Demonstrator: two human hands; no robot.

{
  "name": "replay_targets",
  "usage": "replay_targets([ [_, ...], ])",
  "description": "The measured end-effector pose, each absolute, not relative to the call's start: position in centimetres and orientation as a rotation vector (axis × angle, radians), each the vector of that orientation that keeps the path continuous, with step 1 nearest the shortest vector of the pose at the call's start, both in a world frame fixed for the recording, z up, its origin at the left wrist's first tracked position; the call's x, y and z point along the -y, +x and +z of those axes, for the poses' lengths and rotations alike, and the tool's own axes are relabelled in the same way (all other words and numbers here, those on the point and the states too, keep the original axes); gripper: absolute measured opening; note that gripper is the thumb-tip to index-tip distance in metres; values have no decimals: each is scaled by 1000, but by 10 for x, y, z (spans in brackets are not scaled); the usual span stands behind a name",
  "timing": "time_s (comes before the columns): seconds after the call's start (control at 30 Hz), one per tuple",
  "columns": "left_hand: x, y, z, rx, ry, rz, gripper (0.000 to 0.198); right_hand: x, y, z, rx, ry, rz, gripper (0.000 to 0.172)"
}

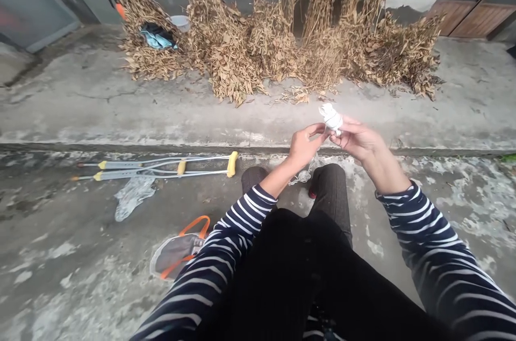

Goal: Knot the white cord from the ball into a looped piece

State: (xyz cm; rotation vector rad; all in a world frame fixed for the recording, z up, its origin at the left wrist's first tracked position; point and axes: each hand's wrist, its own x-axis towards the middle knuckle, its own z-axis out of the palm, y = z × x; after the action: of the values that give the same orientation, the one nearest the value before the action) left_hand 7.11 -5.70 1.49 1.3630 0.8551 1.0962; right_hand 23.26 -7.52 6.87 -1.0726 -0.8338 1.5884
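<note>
While the left hand pinches its edge, the right hand grips a white bundle.

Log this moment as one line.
left hand: touching small white wound bundle | right hand: holding same bundle | ground: metal crutches with yellow pads

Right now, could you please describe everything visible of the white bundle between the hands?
The white bundle is small and lumpy, seemingly wound string or thin plastic; it is too small to tell which. It is held roughly upright in the air over the knees. The right hand pinches its lower end from the right; the left hand meets it with its fingertips from the left. A small pale tangle shows lower, between the knees; whether a strand joins the two cannot be told.
</note>
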Motion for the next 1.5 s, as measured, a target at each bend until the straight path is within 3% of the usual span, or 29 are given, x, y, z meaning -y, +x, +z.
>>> replay_targets([
  [0.33, 44, 57, 1, -852, 1441, 1143, 20, 85, 247, 83, 929, -1085, 1602, 30],
  [0.47, 44, 52, -5, -915, 1500, 1089, 22, 87, 245, 86, 910, -1153, 1549, 36],
  [0.7, 86, 42, -5, -787, 1329, 1036, 22, 82, 235, 95, 1182, -1281, 1067, 40],
  [0.87, 108, 31, 5, -678, 1085, 982, 16, 75, 224, 77, 1253, -1301, 916, 41],
  [1.0, 107, 30, 7, -667, 1028, 986, 26, 70, 211, 61, 1211, -1262, 869, 34],
  [1.27, 97, 27, -24, -822, 1073, 865, 19, 66, 204, 46, 1122, -1218, 873, 30],
  [1.5, 109, 23, -22, -844, 1156, 720, 14, 56, 208, -8, 1275, -1431, 468, 23],
])
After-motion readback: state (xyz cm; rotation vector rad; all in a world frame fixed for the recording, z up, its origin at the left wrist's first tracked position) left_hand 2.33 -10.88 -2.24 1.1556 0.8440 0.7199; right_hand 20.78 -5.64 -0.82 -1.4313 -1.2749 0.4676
